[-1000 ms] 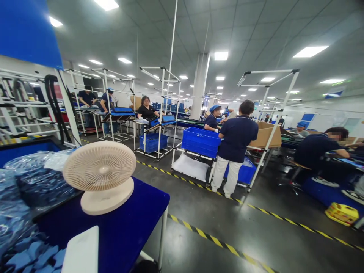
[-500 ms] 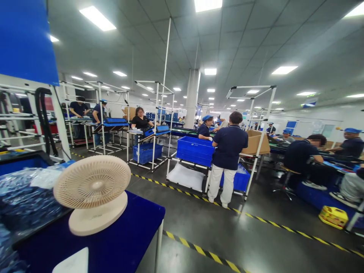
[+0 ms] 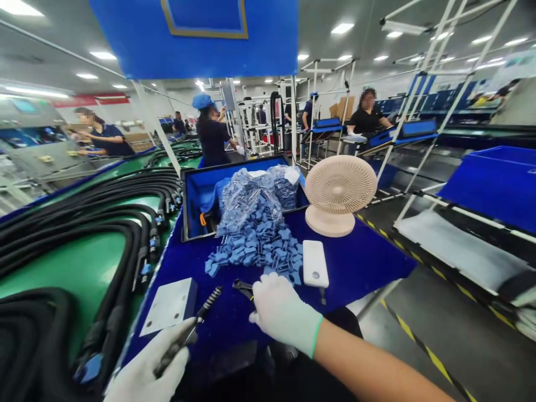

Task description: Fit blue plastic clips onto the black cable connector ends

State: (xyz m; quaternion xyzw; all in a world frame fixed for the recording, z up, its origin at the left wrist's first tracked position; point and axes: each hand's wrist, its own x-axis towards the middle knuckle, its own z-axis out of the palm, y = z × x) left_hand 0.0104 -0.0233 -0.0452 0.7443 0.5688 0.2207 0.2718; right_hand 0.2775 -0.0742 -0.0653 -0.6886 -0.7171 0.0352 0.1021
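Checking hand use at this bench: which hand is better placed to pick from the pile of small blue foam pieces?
Right hand: its fingers lie at the pile of small blue foam pieces. The left hand sits farther back, gripping a thin black tool.

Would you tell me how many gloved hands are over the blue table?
2: the left hand at the near edge grips a dark tool; the right hand rests beside the blue parts pile.

No legible text, label, brand or number appears. The red banner [image 3: 90, 99] at 10 o'clock carries marks too blurred to read; the blue board [image 3: 192, 36] at 12 o'clock and the white power bank [image 3: 315, 263] on the worktop [image 3: 364, 262] show no readable lettering.
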